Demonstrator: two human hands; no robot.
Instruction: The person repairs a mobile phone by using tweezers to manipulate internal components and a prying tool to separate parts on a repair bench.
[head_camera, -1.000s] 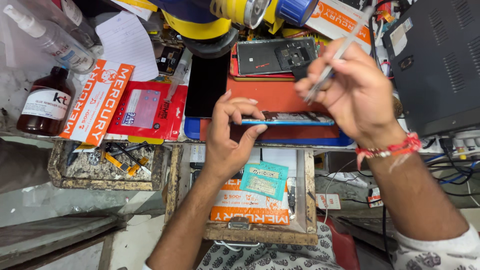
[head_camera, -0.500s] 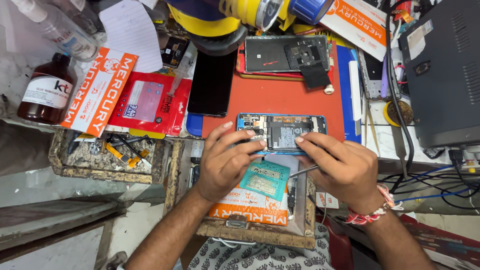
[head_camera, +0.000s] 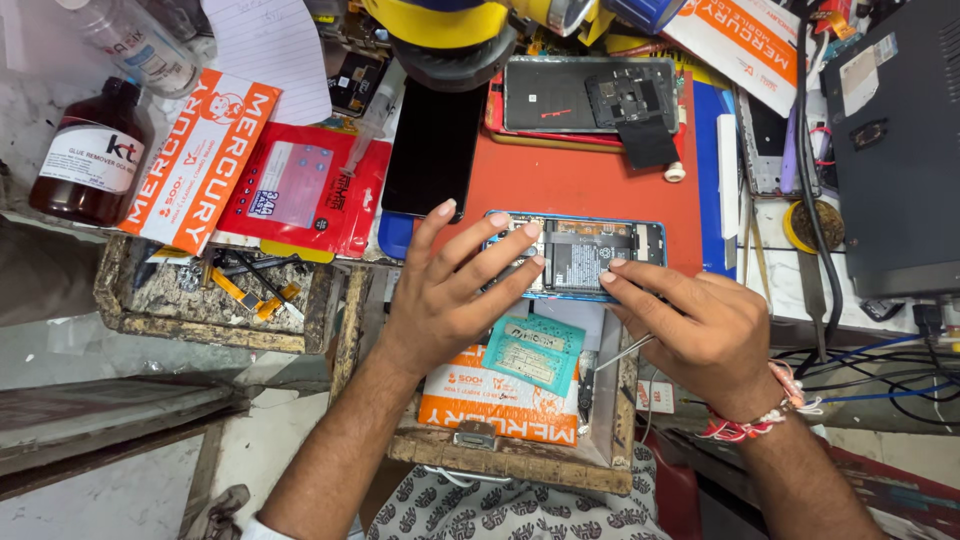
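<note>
I see my left hand (head_camera: 455, 295) spread flat, fingers loose and unclenched, with the fingertips (head_camera: 528, 232) resting on the left end of an opened phone (head_camera: 590, 255). The phone lies face down with its back off, blue frame showing, dark battery and boards exposed, on an orange mat (head_camera: 560, 180) on the bench. My right hand (head_camera: 700, 335) sits at the phone's other side, its forefinger touching the lower edge near the battery. That hand is partly closed around thin metal tweezers (head_camera: 625, 352), whose tip sticks out toward my left hand, below the phone; so the right hand is grasping the tweezers while a finger steadies the phone.

Just below my left palm lies a teal packet (head_camera: 535, 352) on top of an orange and white package (head_camera: 480, 400), both inside a worn wooden tray (head_camera: 520, 455). Beyond my left fingertips is a black phone screen (head_camera: 435, 150) lying flat, and beyond the opened phone sits another phone back (head_camera: 580, 95) with a dark module on it. Far to the left of my left hand stands a brown bottle (head_camera: 85, 150), with a red packet (head_camera: 305, 195) between it and the black screen. To the right of my right hand is a dark grey box (head_camera: 895, 150) with cables.
</note>
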